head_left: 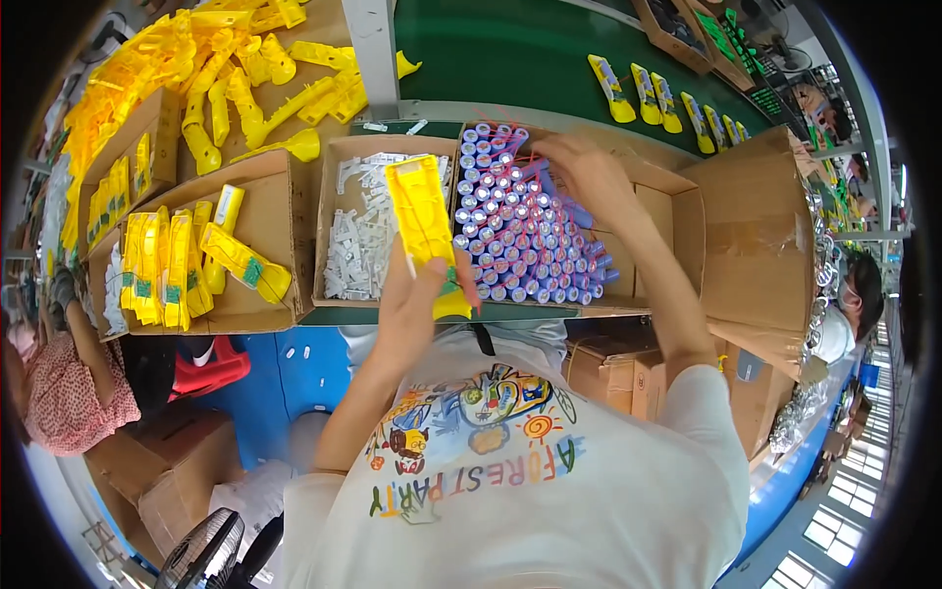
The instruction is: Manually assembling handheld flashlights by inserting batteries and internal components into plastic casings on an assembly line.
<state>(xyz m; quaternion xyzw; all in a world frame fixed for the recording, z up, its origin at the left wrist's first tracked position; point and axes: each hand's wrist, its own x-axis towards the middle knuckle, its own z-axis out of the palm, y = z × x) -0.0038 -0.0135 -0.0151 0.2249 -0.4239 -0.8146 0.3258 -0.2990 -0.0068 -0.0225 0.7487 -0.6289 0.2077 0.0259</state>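
Note:
My left hand point(419, 294) is closed round a yellow plastic casing point(420, 201), its long trough-like inside facing up and a small green circuit board near its lower end. My right hand point(586, 169) reaches over the far right part of a box of purple cylindrical battery cells point(510, 231) with red wires. Its fingers bend down beside the cells, and the fingertips are too blurred and hidden to tell whether they grip one. Left of the cells, a cardboard box point(322, 231) contains many small white plastic parts point(358, 245), partly covered by the casing.
Another cardboard box point(260, 316) at left contains several yellow casings with green boards point(177, 265). Empty yellow shells point(226, 79) are heaped at the far left. Beyond a metal post point(371, 54), filled yellow casings point(613, 90) lie on a green belt point(491, 59). Someone in a patterned top point(78, 393) sits at left.

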